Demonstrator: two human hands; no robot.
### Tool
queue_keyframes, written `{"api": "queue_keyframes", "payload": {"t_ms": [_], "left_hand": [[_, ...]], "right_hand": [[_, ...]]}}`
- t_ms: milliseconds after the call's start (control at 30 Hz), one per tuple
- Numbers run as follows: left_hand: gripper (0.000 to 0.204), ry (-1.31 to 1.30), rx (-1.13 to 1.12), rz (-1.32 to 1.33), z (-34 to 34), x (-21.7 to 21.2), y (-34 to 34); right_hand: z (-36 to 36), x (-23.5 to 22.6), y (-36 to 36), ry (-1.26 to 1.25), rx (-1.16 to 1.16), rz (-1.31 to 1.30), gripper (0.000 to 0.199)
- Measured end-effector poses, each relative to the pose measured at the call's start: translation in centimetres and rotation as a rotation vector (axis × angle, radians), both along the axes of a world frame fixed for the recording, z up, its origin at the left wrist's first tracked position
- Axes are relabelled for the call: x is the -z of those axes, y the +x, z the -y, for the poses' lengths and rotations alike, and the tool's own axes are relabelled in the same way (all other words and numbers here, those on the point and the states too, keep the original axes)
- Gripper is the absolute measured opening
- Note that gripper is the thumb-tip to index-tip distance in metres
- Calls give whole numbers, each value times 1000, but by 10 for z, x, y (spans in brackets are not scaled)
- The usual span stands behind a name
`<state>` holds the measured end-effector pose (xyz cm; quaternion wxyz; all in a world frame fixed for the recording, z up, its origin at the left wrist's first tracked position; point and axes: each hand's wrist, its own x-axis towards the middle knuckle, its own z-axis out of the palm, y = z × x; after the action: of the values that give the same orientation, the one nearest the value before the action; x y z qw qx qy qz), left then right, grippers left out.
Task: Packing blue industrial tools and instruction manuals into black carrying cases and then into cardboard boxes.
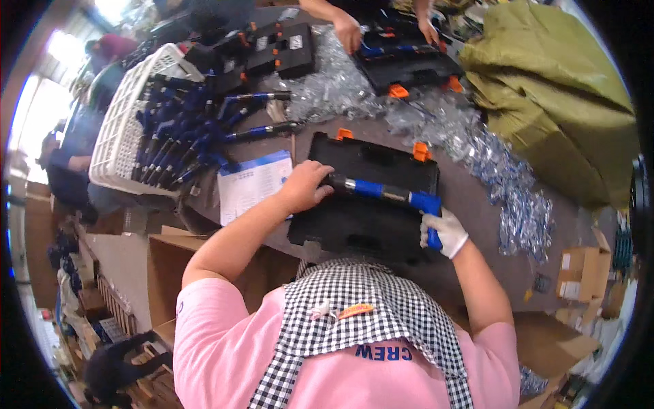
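Note:
A blue-and-black pistol-grip tool [396, 194] with a silver ring lies lengthwise across an open black plastic case [381, 155] in front of me. My bare left hand [304, 185] is closed on the tool's dark left end. Its blue handle sits in my right hand [446, 233], which wears a white glove, with the fingers wrapped round it. Two orange latches [421, 151] stick up along the case's far edge. The case's moulded inside is partly hidden under the tool and my hands.
Similar tools fill a white plastic basket [116, 146] at left, by a printed sheet [248, 187]. Closed black cases [293, 51] lie behind. Clear small packets [524, 218] are heaped on the table. Across it, a co-worker's hands [347, 34] handle another case [409, 71]. Olive sacks [545, 88] stand right.

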<state>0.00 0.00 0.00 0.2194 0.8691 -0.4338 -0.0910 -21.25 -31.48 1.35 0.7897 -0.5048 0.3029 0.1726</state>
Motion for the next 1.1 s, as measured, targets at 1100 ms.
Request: {"api": "queue_keyframes", "payload": {"t_ms": [1100], "left_hand": [[78, 364, 218, 236, 37, -1, -33]], "right_hand": [[-31, 22, 1, -1323, -572, 249, 60]]}}
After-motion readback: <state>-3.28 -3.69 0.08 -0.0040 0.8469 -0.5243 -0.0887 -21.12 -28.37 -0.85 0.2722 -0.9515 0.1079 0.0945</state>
